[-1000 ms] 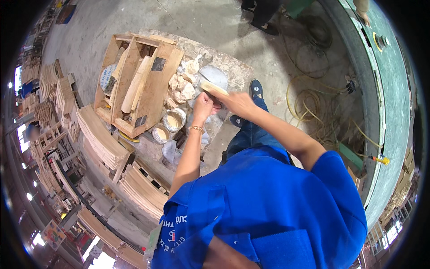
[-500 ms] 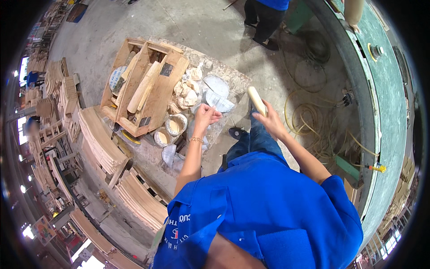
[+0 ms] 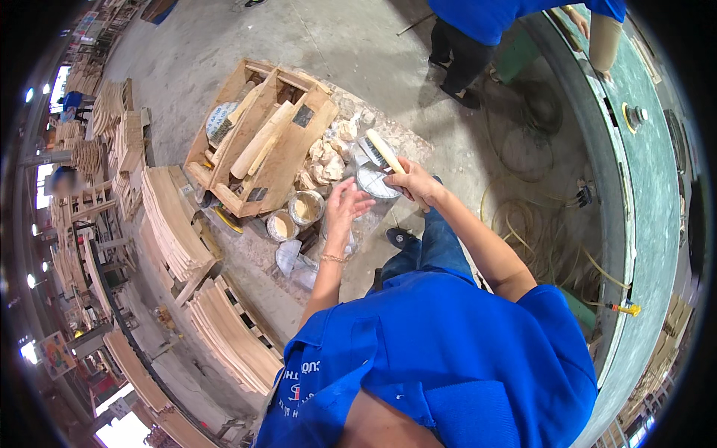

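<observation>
My right hand [image 3: 415,184] is closed round the pale handle of a bristle brush [image 3: 383,151], whose dark bristles face left. Just left of it my left hand [image 3: 349,207] is empty with its fingers apart. Under and beyond the brush lie round grey-white discs [image 3: 376,181], probably sanding discs. Two tubs of beige paste [image 3: 305,207] stand left of my left hand. Crumpled cream-coloured wads [image 3: 323,162] lie past the tubs. A wooden carrier box [image 3: 291,157] with a long handle holds a round disc and other tools.
Curved wooden slats [image 3: 177,224] are stacked at the left. On the right stretches a long green-topped bench [image 3: 653,194], where a person in blue [image 3: 485,19] leans at its far end. A yellow hose [image 3: 515,224] lies coiled on the floor beside the bench.
My right hand has swung left with the brush, turning its bristles into view. My left hand has opened its fingers. The person at the bench has leaned further over it.
</observation>
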`<action>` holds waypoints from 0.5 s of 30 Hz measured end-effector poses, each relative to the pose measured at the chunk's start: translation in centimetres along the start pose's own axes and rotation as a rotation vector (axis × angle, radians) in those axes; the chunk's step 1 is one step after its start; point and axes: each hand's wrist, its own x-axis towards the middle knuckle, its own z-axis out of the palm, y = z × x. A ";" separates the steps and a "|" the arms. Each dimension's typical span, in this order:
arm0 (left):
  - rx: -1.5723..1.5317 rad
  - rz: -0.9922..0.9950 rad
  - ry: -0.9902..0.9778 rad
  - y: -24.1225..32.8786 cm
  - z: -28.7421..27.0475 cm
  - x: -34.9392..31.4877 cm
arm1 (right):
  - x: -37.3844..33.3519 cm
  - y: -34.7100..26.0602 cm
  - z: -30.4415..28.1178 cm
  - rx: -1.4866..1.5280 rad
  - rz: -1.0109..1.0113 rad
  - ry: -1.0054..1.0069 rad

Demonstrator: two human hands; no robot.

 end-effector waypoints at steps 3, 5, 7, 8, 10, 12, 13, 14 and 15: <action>0.050 -0.058 -0.076 -0.8 -0.7 0.2 | -0.3 0.6 0.4 -0.104 -0.035 -0.013; 0.085 -0.020 -0.068 -1.6 -1.8 1.3 | 0.7 0.7 1.2 -0.416 -0.150 0.072; 0.062 -0.020 -0.080 -2.8 -1.0 2.7 | 0.6 1.5 -0.1 -0.924 -0.294 0.353; 0.042 -0.053 -0.025 -3.9 -2.3 2.9 | 0.1 0.5 1.6 -1.069 -0.206 0.335; 0.106 -0.130 -0.071 -3.2 0.3 4.5 | 0.2 2.8 -1.1 -1.132 -0.573 0.363; 0.373 -0.159 0.034 -2.9 -0.8 4.4 | -1.6 3.6 1.5 -1.369 -0.427 0.259; 0.436 -0.187 -0.003 -2.0 -0.6 4.9 | -2.5 4.8 1.6 -1.451 -0.473 0.248; 0.502 -0.218 -0.039 -1.1 -0.5 5.3 | -3.1 6.2 1.3 -1.401 -0.532 0.205; 0.570 -0.271 -0.056 -0.9 -1.0 5.3 | -4.0 6.6 2.0 -1.449 -0.434 0.133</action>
